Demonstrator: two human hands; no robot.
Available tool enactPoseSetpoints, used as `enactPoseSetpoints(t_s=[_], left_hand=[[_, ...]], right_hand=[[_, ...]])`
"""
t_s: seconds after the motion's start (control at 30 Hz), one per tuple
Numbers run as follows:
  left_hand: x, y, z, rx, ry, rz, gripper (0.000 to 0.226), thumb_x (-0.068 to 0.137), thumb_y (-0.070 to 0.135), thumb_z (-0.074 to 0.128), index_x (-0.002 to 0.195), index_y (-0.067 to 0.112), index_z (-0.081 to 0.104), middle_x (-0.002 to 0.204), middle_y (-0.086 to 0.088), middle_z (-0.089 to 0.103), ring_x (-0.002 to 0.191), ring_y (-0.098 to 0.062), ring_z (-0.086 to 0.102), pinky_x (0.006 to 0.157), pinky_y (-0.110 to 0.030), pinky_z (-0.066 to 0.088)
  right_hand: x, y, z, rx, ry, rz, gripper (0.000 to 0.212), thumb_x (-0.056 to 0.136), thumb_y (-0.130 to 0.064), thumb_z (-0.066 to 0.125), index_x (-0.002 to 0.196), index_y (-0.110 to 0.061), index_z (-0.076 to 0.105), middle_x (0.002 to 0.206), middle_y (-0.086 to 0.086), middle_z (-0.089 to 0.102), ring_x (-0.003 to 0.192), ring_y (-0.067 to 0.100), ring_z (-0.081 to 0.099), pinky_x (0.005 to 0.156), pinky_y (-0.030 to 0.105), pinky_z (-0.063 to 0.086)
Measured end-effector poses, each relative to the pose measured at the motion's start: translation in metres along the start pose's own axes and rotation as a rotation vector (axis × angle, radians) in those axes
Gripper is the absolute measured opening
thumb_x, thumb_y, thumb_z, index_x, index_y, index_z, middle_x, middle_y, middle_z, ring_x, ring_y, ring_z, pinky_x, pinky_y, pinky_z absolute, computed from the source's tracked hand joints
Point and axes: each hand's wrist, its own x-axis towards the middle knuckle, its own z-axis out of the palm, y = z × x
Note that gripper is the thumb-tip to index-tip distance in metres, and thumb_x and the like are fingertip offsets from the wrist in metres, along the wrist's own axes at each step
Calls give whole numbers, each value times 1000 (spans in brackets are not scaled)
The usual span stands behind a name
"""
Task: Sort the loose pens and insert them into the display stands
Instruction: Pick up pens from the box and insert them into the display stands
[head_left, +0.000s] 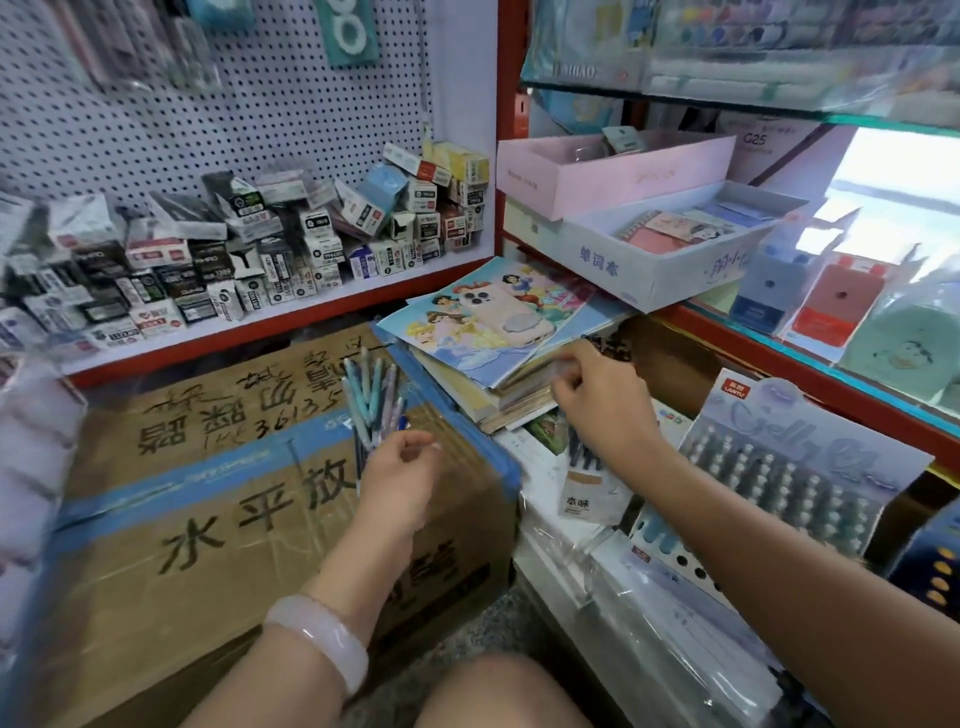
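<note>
Pens fan upward from the left hand, fingers curled round the bunch above the cardboard box; right hand pinches the book stack edge, display stand just beside.

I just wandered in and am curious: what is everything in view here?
pens: a bunch, blue and pastel, in the left hand
display stand: one, blue-grey, lower right, full of pens
cardboard box: one, brown with blue tape, under the left hand
book stack: one, cartoon cover, centre
phone: one, pink, on the stack
small boxes: many, mixed colours, left shelf
hands: left hand grips pens; right hand touches the stack's edge
</note>
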Motion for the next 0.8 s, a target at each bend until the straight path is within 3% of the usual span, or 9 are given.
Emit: enactPoseSetpoints(t_s=[0.1,0.2,0.33,0.5,0.67,0.8], left_hand=[[32,-9,-29,70,79,-20,15,96,18,49,109,14,55,89,0,57,65,-11,49,49,-20,40],[69,-23,-50,165,118,-63,17,93,19,51,109,13,53,98,-7,60,75,-20,54,59,-26,41],[110,-35,-55,256,158,-113,38,91,22,54,126,9,47,83,-2,53,70,-20,51,65,-29,38],[144,-40,-31,531,163,-68,44,89,31,55,123,4,47,110,-15,57,99,-31,56,82,-36,48],[183,-30,-16,746,225,-84,68,82,57,54,124,4,42,126,-17,45,119,-34,43,97,-42,41],[209,-26,-14,818,185,-88,73,76,54,63,124,5,40,125,-14,45,117,-32,45,88,-35,44]], right_hand=[[11,-21,33,58,-155,-61,30,94,-27,52,121,-16,50,99,2,68,89,23,63,74,37,52],[25,-36,66,31,-284,-89,33,94,-31,51,124,-16,48,102,4,68,95,24,62,80,40,52],[47,-40,94,-12,-384,-105,37,95,-32,51,126,-13,47,105,9,67,100,24,61,81,38,52],[61,-34,113,49,-370,-74,33,96,-30,49,125,-15,50,106,5,68,101,23,61,82,33,50],[58,-36,124,136,-407,-139,30,96,-31,48,122,-18,51,108,2,67,101,20,60,86,34,48],[59,-28,129,155,-428,-120,29,96,-30,48,121,-19,53,107,1,66,99,18,59,84,32,48]])
